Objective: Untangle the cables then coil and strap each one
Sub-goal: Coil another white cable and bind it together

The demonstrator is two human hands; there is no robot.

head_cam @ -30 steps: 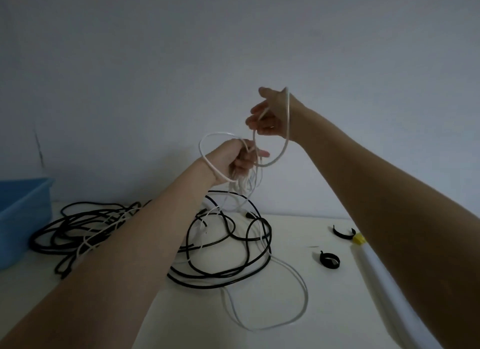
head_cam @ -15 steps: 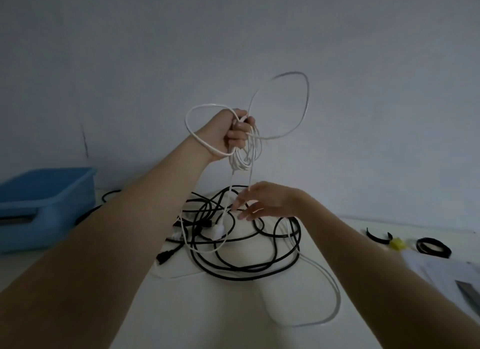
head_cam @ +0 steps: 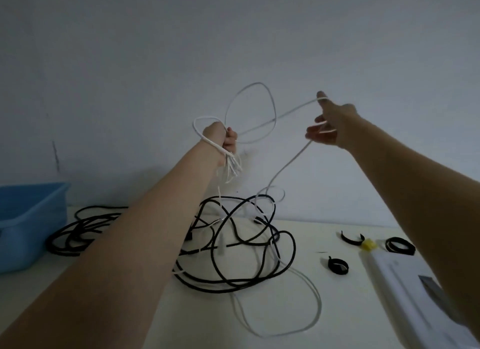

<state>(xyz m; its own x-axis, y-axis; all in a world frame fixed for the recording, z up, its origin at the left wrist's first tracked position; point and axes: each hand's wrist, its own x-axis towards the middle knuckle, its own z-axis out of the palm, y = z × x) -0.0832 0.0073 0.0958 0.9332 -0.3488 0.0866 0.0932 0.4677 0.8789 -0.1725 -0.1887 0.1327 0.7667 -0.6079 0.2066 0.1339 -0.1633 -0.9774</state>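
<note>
My left hand (head_cam: 220, 138) is raised and grips several gathered loops of the white cable (head_cam: 249, 109); one loop circles my wrist and short ends hang below the fist. From there the cable runs right to my right hand (head_cam: 331, 126), crossing the raised index finger while the other fingers curl around it. It then drops to the table, passes into the tangled black cable (head_cam: 233, 247) and ends in a wide loop near the front. A second black cable bundle (head_cam: 78, 231) lies to the left. Black straps (head_cam: 337, 265) (head_cam: 352, 238) (head_cam: 400, 246) lie at right.
A blue plastic bin (head_cam: 28, 218) stands at the left edge of the white table (head_cam: 345, 304). A long white box (head_cam: 405, 289) with a small yellow piece (head_cam: 368, 244) at its far end lies along the right side. A plain wall is close behind.
My right hand rose from just above the black tangle to up and right, drawing a length of white cable taut. My left hand kept its grip on the loops.
</note>
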